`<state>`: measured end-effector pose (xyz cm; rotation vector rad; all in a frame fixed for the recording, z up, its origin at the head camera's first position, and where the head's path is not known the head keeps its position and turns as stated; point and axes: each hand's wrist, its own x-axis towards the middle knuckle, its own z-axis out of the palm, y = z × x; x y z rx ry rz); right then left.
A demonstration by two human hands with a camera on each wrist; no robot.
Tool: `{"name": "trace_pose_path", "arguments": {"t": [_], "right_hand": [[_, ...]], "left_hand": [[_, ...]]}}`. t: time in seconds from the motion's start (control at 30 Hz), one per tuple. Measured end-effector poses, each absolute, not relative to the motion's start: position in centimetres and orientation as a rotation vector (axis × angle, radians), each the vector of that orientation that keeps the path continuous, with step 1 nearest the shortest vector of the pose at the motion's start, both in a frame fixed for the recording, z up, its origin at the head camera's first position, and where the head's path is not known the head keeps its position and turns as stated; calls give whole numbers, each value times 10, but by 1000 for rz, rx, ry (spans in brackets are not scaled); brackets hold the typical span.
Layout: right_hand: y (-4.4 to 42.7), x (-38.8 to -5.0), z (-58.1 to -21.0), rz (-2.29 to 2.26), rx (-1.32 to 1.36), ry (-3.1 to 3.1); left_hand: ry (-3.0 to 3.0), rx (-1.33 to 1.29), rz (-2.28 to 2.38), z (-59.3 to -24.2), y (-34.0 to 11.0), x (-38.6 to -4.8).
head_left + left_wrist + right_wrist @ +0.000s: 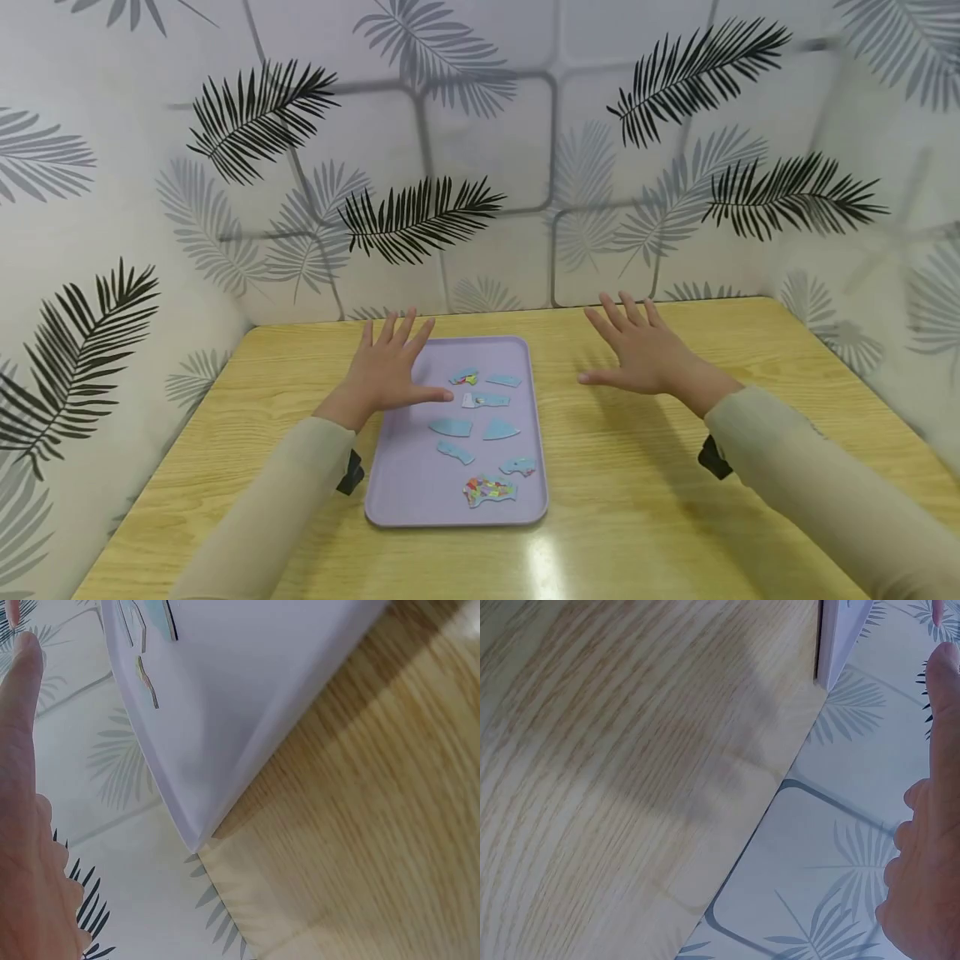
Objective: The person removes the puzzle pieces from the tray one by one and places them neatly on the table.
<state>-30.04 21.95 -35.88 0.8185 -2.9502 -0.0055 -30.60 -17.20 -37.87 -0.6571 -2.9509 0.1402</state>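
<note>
In the head view a lilac tray (408,492) lies on the wooden table, with several flat light-blue puzzle-like pieces spread on it. One larger piece (489,490) near the front carries a multicoloured print; a plain pointed piece (501,430) lies behind it. My left hand (386,371) hovers over the tray's left side, fingers spread and holding nothing. To the right of the tray my right hand (645,358) is held above the bare wood, its fingers likewise spread. Each wrist view shows only part of its hand, apart from the pieces.
The wooden table (630,517) reaches back to a wall (495,142) covered with leaf-patterned paper, which also runs along both sides. A dark wrist device sits at each sleeve cuff. The tray's raised rim (457,524) stands slightly above the wood.
</note>
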Motion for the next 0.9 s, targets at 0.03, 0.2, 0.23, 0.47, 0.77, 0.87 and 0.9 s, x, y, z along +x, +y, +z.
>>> {"name": "trace_pose_path", "arguments": {"t": [0.03, 0.2, 0.23, 0.47, 0.77, 0.87, 0.9], "right_hand": [[219, -300, -358, -8, 823, -2950], [215, -300, -354, 1, 842, -2934], [215, -300, -353, 4, 842, -2934], [212, -300, -352, 29, 848, -2924], [203, -296, -362, 222, 960, -2863], [197, -294, -364, 326, 982, -2834], [195, -294, -364, 371, 982, -2828]], "left_hand": [[-2953, -657, 146, -378, -172, -306], [-2960, -643, 186, -375, -173, -306], [-2956, -642, 197, -374, -173, -306], [-2926, -646, 160, -371, -175, -302], [-2976, -621, -271, -372, -184, -292], [-2981, -592, -464, -373, -187, -290], [-2984, -580, -528, -374, -188, -290]]}}
